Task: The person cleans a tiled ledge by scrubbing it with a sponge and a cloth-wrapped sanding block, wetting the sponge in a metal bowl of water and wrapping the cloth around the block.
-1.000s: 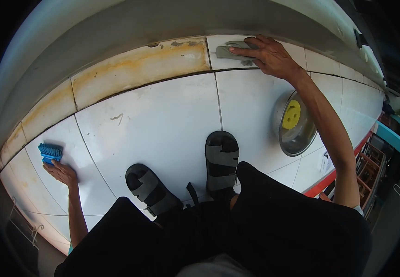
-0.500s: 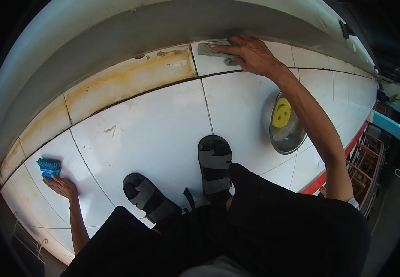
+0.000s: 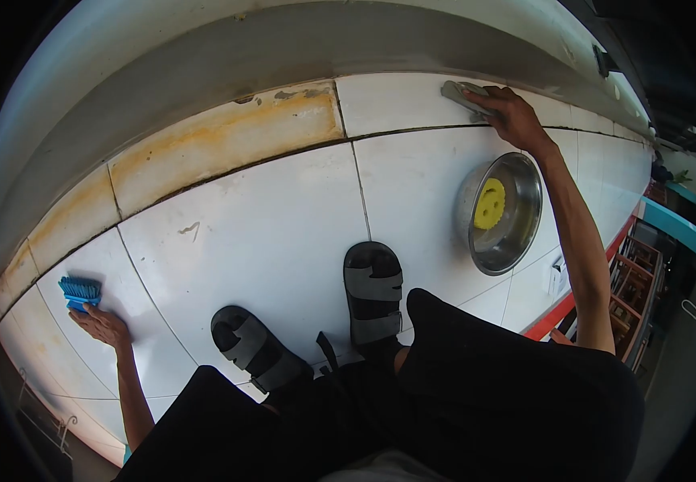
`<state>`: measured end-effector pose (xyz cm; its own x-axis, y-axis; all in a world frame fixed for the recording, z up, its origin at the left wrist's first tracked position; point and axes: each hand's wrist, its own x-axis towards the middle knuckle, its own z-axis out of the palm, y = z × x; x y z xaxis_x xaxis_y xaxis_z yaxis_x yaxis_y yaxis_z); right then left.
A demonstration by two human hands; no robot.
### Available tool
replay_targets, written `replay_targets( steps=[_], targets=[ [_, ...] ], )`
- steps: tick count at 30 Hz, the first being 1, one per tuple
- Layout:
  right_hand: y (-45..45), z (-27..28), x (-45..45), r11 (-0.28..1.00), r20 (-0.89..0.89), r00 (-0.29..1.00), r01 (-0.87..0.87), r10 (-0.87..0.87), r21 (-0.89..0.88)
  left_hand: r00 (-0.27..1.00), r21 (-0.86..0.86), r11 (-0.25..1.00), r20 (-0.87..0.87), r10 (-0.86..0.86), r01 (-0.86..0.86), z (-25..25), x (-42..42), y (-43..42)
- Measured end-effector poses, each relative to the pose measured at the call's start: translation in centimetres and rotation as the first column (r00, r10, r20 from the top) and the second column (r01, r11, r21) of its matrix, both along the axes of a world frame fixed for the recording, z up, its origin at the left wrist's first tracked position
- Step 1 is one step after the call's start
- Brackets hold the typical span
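Observation:
My right hand (image 3: 516, 119) is closed around a folded grey cloth (image 3: 463, 95) and presses it against the white skirting tile (image 3: 396, 98) at the foot of the wall. Far to the left, my left hand (image 3: 101, 324) rests low near the floor tiles, its fingers on a blue scrub brush (image 3: 81, 292) whose bristles face up and away from me. Below my right hand stands a round metal bowl (image 3: 529, 210) with a yellow sponge (image 3: 490, 204) in it; the sponge has holes like a smiling face.
Yellow-brown stains mark the skirting tiles (image 3: 227, 136) left of the white one. A grey wall (image 3: 283, 52) rises behind them. My two sandals (image 3: 373, 293) stand on the white floor tiles. A red edge (image 3: 553, 316) borders the floor at the right, with wooden furniture (image 3: 635, 277) beyond.
My right hand has slid the cloth rightward along the skirting tile, baring more of its white surface. The bowl shows more fully now. My left hand and the brush have hardly moved.

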<state>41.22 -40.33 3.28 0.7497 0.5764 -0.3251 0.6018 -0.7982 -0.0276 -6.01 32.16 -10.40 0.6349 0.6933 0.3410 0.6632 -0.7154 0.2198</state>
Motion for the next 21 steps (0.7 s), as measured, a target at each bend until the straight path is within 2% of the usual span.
replay_targets(
  steps=[4,6,8,10,13,14,16,17,21],
  targets=[
    [-0.3,-0.4,-0.3,0.998,0.098,0.994,-0.047,0.043,0.041,0.998,-0.034,0.998,-0.011,0.056,-0.056,0.6,0.6,-0.2],
    [-5.2,0.1,1.0,0.97,-0.001,0.972,0.232,-0.233,-0.069,0.997,-0.043,0.996,-0.016,0.08,-0.081,0.4,0.6,-0.1],
    [-11.3,-1.0,2.4,0.889,0.081,0.909,0.417,-0.409,-0.189,1.0,0.012,1.0,0.007,0.008,-0.008,0.6,0.5,-0.3],
    [-11.7,-0.2,1.7,0.897,0.084,0.912,0.41,-0.402,-0.166,1.0,-0.008,1.0,0.008,0.011,-0.011,1.0,0.7,-0.8],
    [-10.5,-0.9,0.9,0.958,-0.002,0.958,0.285,-0.285,-0.021,1.0,-0.002,1.0,0.007,-0.016,0.016,-0.1,-0.2,0.4],
    [-10.0,-1.0,0.7,0.956,-0.002,0.956,0.292,-0.292,-0.02,0.999,0.012,0.999,-0.002,-0.035,0.036,-0.3,-0.2,0.7],
    [-8.8,-0.4,1.0,0.889,0.066,0.902,0.433,-0.428,-0.147,0.999,0.013,0.999,-0.018,-0.042,0.042,-0.5,-0.6,1.1],
    [-10.4,-1.7,1.7,0.867,0.093,0.875,0.484,-0.475,-0.117,0.999,0.017,0.999,-0.031,-0.032,0.032,-0.5,-0.7,1.1],
    [-10.0,-1.9,2.3,0.868,0.036,0.875,0.484,-0.484,-0.113,0.999,-0.053,0.998,-0.011,0.038,-0.039,1.0,0.6,-0.8]
  ],
)
